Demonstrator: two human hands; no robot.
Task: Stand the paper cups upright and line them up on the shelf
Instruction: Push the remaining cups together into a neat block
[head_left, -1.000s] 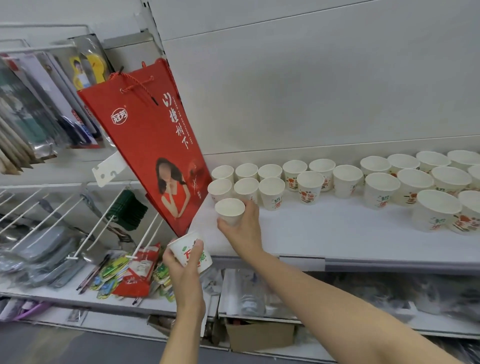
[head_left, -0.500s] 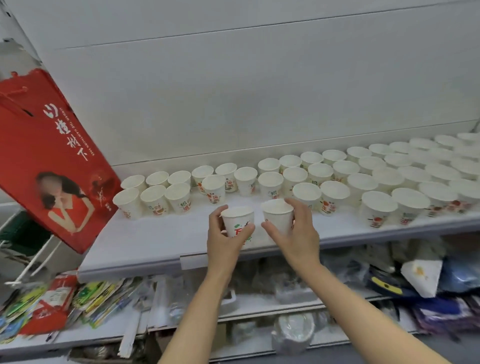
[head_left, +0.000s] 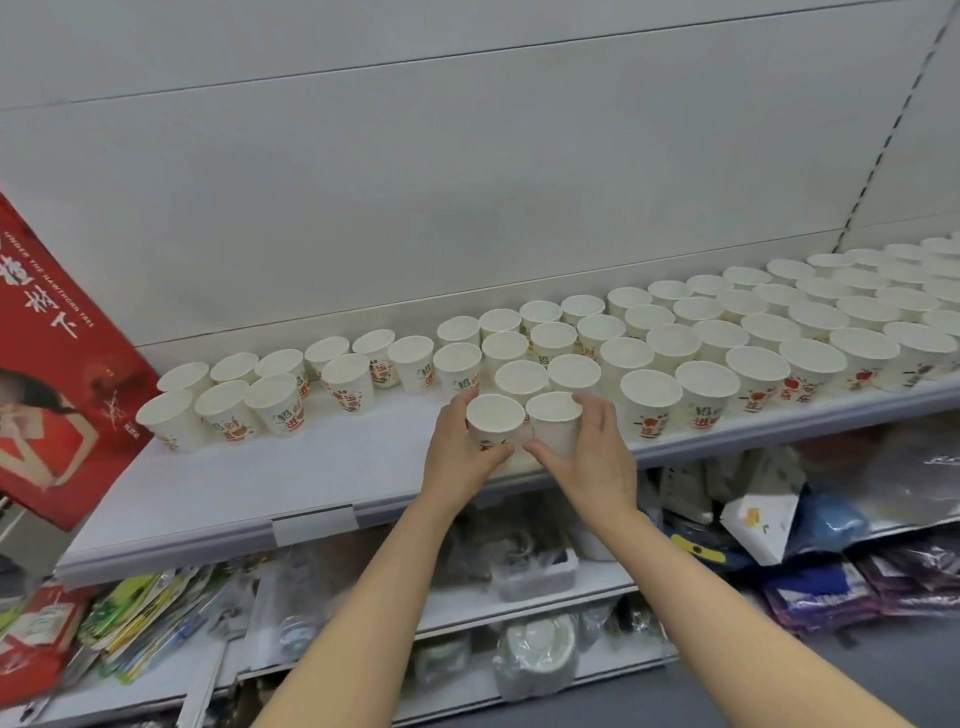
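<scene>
Two white paper cups stand upright side by side near the front of the white shelf (head_left: 218, 483). My left hand (head_left: 457, 457) grips the left cup (head_left: 494, 415), which carries a red and green print. My right hand (head_left: 597, 457) grips the right cup (head_left: 554, 410). Both cups sit just in front of two other cups (head_left: 522, 376). Several rows of upright cups (head_left: 753, 332) run along the back of the shelf from the left end to the far right.
A red paper bag (head_left: 57, 374) hangs at the left end of the shelf. Bare shelf surface lies in front of the left-hand cups. Lower shelves (head_left: 519, 613) hold packaged goods, plastic bags and a stack of plates.
My view has swung right along the shelf. Both hands carried their cups from the left end to the middle and now hold them side by side close behind the front row.
</scene>
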